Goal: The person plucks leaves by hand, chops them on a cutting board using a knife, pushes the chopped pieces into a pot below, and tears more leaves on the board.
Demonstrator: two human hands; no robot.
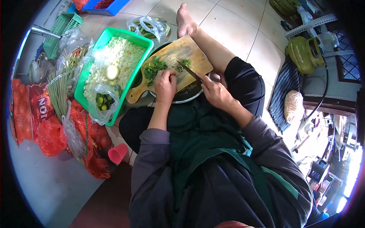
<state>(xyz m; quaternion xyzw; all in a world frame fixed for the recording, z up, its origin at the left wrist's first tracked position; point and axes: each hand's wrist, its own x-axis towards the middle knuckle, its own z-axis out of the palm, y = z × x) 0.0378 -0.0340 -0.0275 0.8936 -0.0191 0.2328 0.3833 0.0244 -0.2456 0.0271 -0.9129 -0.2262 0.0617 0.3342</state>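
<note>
A wooden cutting board (195,57) with a handle rests tilted across a round metal basin (186,99). My left hand (166,86) is on the board, its fingers curled and pressed on green leaves (154,68); a few leaves lie loose to its left. My right hand (216,91) is wrapped round the handle of a knife (187,68), whose blade points up and left over the board. Finely cut greens (186,63) lie beside the blade. Dark bits show inside the basin below the board.
Left of the board, a green tray (148,45) holds chopped pale pieces and a bag of small green fruits (102,102). Red net sacks (21,110), a pink cup (118,153) and a bag of green vegetables (147,28) lie around. At right stands a green gas cylinder (302,55).
</note>
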